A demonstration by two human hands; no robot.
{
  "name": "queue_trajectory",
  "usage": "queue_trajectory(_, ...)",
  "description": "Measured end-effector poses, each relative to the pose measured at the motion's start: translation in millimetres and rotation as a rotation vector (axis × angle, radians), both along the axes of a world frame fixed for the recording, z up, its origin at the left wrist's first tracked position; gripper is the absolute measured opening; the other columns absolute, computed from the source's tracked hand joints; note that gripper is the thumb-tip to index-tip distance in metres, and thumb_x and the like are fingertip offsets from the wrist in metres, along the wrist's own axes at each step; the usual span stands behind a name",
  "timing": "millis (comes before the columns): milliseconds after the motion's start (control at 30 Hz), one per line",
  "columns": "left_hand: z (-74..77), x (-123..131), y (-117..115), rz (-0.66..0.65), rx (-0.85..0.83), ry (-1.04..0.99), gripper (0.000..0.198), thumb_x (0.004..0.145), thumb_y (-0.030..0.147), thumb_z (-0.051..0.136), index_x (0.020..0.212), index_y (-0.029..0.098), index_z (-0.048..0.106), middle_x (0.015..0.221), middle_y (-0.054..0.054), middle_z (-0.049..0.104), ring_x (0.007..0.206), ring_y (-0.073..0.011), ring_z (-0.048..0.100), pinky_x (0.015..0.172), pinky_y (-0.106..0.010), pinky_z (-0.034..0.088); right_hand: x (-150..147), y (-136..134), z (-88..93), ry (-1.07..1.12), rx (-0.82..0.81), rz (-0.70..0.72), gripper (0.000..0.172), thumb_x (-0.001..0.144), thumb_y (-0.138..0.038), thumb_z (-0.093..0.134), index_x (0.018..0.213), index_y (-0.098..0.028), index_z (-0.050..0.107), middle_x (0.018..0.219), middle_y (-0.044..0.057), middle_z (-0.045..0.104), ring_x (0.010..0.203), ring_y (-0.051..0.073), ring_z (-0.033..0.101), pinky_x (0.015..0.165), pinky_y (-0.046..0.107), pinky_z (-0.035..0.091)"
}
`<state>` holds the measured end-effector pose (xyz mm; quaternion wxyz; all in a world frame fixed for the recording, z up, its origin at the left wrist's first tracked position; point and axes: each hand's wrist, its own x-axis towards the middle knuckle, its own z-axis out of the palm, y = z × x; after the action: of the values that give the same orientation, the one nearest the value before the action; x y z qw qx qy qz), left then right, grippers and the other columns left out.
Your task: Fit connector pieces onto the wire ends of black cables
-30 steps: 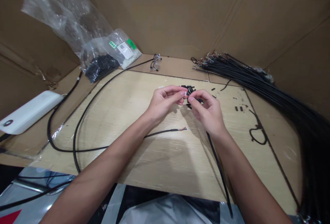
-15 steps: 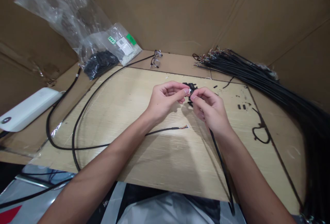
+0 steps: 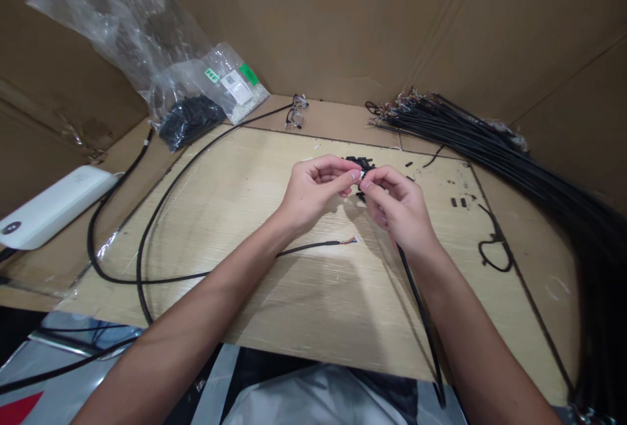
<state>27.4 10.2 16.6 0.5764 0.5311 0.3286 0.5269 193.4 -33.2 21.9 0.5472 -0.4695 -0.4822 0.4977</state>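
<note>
Above the middle of the board, my left hand [image 3: 321, 187] pinches a small white connector [image 3: 362, 175] between thumb and forefinger. Its fingertips almost meet those of my right hand [image 3: 399, 203], which is closed on the end of a black cable [image 3: 416, 291]. That cable runs from under my right palm down past the board's front edge. The wire ends at the connector are mostly hidden by my fingers. Behind the fingertips lies a pile of short black tube pieces [image 3: 361, 162]. Below my hands rests another cable end [image 3: 337, 243] with coloured wires and a small white tip.
A bundle of black cables [image 3: 470, 144] lies along the right side. Plastic bags [image 3: 191, 118] with black pieces stand at the back left, near a white device [image 3: 59, 206]. Glasses [image 3: 295, 111] sit at the back. A looped black cable [image 3: 142, 242] crosses the left.
Both hands stay in nearly the same place. The white connector between the fingertips has turned slightly and shows a little less.
</note>
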Motion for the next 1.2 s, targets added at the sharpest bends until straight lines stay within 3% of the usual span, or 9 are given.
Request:
queue_trajectory(767,-3.7,-0.3,0.3,-0.045,-0.053,0.031,0.036,0.071,0.047,0.103,0.085,0.019,0.087,0.086,-0.007,0.082,0.071,-0.0148,0.068,0.069,-0.030,0.057,2.0,3.1,-6.7,-0.093,0.007,-0.044,0.028,0.083,-0.043,0.089,0.085,-0.025,0.068,0.064,-0.006,0.050,0.046,0.009,0.033,0.043,0.027,0.020)
queue_trajectory(1000,-5.5,-0.6,1.0,-0.064,-0.055,0.063,0.035,0.075,0.049,0.099,0.079,0.019,0.084,0.075,-0.005,0.075,0.065,-0.0140,0.062,0.061,-0.028,0.052,2.1,3.1,-5.7,-0.090,0.001,-0.054,0.027,0.081,-0.041,0.089,0.084,-0.025,0.068,0.065,-0.006,0.051,0.046,0.008,0.033,0.042,0.027,0.020)
queue_trajectory(1200,-3.5,-2.0,0.3,-0.078,-0.052,0.072,0.028,0.078,0.045,0.096,0.079,0.019,0.084,0.076,-0.005,0.076,0.067,-0.0150,0.064,0.063,-0.028,0.053,1.3,1.9,-3.4,-0.073,0.003,-0.052,0.026,0.082,-0.041,0.089,0.084,-0.025,0.069,0.064,-0.006,0.051,0.045,0.008,0.032,0.042,0.027,0.021)
